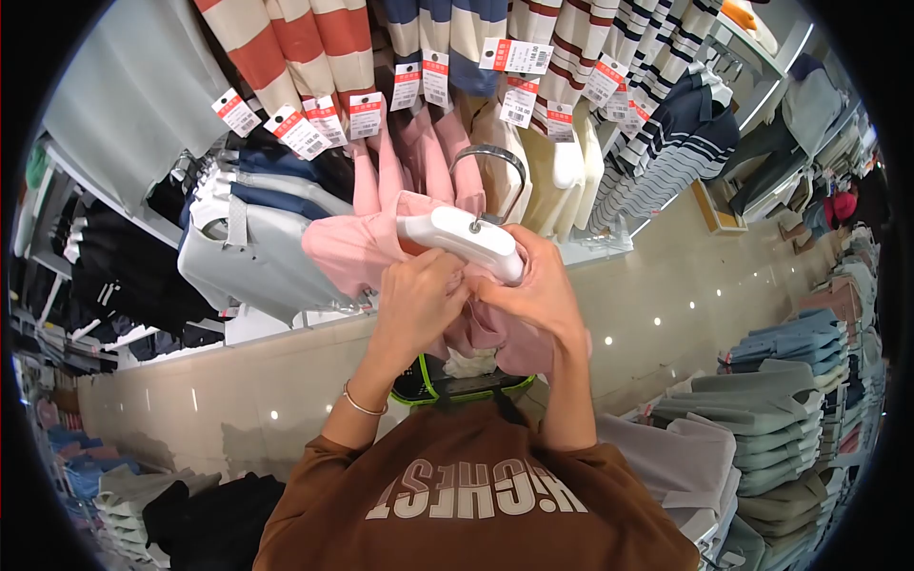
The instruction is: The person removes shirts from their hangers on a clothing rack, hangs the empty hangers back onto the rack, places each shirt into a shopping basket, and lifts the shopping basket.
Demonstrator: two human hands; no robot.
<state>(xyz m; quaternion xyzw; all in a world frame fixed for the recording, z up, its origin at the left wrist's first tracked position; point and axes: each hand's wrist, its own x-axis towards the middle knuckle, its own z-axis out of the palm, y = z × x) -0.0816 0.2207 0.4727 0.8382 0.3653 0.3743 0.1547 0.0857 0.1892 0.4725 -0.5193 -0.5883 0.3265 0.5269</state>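
A pink garment (357, 246) is on a white hanger (473, 238) with a metal hook, held in front of my chest. My left hand (419, 297) is closed on the pink garment just below the hanger, its fingers bunched near the middle. With my right hand (536, 285) I grip the hanger's right end and the pink cloth around it, thumb toward the other hand. Folds of the garment hang below both hands. Part of the cloth and some fingertips are hidden between the hands.
Striped garments (333, 38) with price tags hang above other pink and cream ones. Grey shirts (248, 249) hang at left. A black basket (462, 385) with green edges is below my hands. Folded clothes (762, 419) are stacked at right. A person (826, 211) is far right.
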